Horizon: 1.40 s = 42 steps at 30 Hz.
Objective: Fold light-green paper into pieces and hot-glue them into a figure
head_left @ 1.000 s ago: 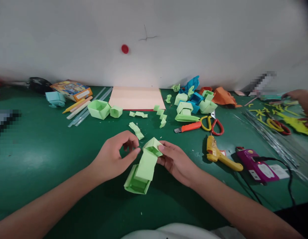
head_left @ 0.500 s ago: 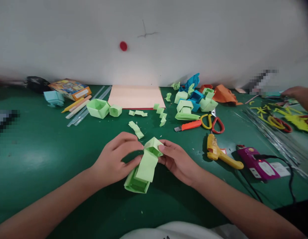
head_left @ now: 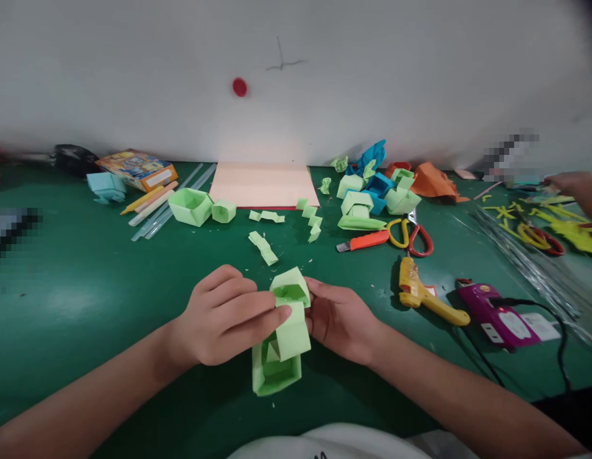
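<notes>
Left grip: I see the left grip (head_left: pixel 219 319) narrow, thumb and forefinger pinching the green paper piece (head_left: pixel 294 335).
Right grip: the right grip (head_left: pixel 343 319) touches the piece's right edge, its palm partly showing; fingertips hidden, so I cannot tell how tightly it closes.
Paper piece: between both grips, above the dark green counter (head_left: pixel 109 274); I cannot tell whether its bottom touches. Its upper box (head_left: pixel 290 280) sits between the fingertips, the joining strip just under my left thumb, and the lower box (head_left: pixel 276 377) hangs below the grips, toward me.
Changed, left: a second ago that grip stood apart from the paper, fingers curled; now its thumb lies over the strip.
Changed, right: its thumb lay on the upper box's face; now it is at the edge.
Changed, paper: the lower box has swung rightward and nearer me, so the piece stands straighter.
</notes>
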Available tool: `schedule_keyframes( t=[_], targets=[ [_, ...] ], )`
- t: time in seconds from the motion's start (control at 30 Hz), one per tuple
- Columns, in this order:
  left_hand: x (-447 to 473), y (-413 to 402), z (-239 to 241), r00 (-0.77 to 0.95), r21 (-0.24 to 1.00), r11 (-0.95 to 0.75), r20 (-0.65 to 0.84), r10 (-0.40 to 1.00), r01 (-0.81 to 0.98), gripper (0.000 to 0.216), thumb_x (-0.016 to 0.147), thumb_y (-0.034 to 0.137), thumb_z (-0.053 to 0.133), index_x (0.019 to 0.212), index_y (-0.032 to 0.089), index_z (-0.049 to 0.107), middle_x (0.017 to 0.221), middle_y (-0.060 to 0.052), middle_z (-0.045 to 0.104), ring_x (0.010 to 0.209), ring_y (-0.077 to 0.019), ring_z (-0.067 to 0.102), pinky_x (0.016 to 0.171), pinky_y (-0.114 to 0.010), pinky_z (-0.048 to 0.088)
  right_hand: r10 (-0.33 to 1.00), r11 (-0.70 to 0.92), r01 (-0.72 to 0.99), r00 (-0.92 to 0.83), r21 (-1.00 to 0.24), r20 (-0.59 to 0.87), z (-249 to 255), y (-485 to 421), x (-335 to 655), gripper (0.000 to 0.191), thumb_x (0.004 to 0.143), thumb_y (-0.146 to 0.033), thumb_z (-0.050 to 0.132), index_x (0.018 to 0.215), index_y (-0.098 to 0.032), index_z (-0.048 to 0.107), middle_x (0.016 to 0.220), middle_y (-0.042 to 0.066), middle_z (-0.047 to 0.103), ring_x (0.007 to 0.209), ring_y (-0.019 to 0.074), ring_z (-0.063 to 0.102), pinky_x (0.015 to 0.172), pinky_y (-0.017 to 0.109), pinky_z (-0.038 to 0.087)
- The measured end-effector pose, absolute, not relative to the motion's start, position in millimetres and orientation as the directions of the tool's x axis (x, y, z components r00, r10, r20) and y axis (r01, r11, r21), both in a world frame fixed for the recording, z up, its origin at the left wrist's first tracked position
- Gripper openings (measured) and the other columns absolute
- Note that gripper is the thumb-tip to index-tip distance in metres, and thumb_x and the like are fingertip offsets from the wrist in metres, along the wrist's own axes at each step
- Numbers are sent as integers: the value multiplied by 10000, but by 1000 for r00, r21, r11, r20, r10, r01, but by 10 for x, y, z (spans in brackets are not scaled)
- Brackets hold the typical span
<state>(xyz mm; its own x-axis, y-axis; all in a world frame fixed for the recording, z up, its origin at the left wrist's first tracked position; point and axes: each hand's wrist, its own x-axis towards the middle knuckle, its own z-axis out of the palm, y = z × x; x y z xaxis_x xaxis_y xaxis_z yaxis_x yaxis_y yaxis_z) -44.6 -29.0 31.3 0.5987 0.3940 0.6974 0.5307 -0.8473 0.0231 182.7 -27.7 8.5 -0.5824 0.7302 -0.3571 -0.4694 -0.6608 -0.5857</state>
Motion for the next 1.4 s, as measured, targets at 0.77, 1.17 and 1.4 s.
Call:
schedule_keyframes(
  t=[0.77,1.17,1.4],
  targets=[
    [-223,-466,377,322,312,-729,743,587,609,183,903,169,652,745,260,628,778,4,680,715,-160,636,670,-341,497,784,-597,-472,-516,-649,-345,44,-359,1751,201,787,-321,783,838,-226,612,765,-15,639,726,169,620,706,286,502],
    [-177,-450,201,127,608,-683,702,701,405,231,848,109,697,888,242,511,940,-23,599,856,-176,619,707,-324,535,847,-408,-466,-514,-785,-135,9,-352,1774,230,791,-333,827,851,-242,624,800,-31,642,721,157,623,778,346,533],
    [-103,-407,85,96,769,-600,595,798,221,286,859,187,723,1101,239,580,961,-18,610,818,-160,612,696,-307,545,871,-122,-419,-479,-900,105,-18,-351,1813,146,883,-313,764,947,-253,648,1059,23,733,971,189,669,853,345,532]
  ],
)
